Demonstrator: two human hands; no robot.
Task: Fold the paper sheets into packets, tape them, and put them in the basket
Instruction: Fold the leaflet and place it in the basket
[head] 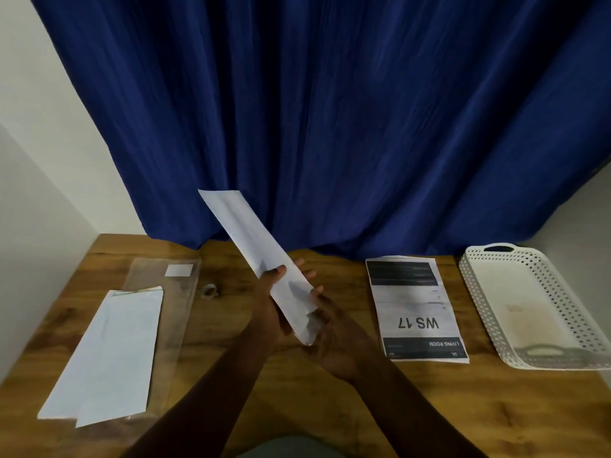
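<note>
Head view, looking down over a wooden tabletop (330, 408) with a blue curtain (330, 110) hanging behind it.

Both hands raised above the tabletop centre, sharing 1 folded paper packet (254, 256). The packet is long and narrow, white, tilted so its far end points up and left against the curtain; near end sits low between the hands.

Left hand (267, 309): grip closed round the packet's left edge, thumb across the upper face, fingers underneath with tips showing past the far edge.

Right hand (334, 338): grip curled on the packet's near end, fingertips on the right edge, palm cupped below. The near corner of the packet looks crumpled or blurred there; exact fold cannot be made out.

Left side of tabletop: folded white sheets (105, 358) lying flat, at least 2 overlapping, resting partly on a clear plastic sleeve (172, 312). A small white label (179, 270) sits on the sleeve's far end. Just right of the sleeve, a small roll of clear tape (209, 291) lies on the wood.

Right of the hands: a printed sheet (415, 309) flat on the tabletop, reading "WS 17" and "LIVING ROOM" upside down from this view.

Far right: white perforated basket (489, 309) with handle cut-outs, near the tabletop's right edge, well apart from the packet.
</note>
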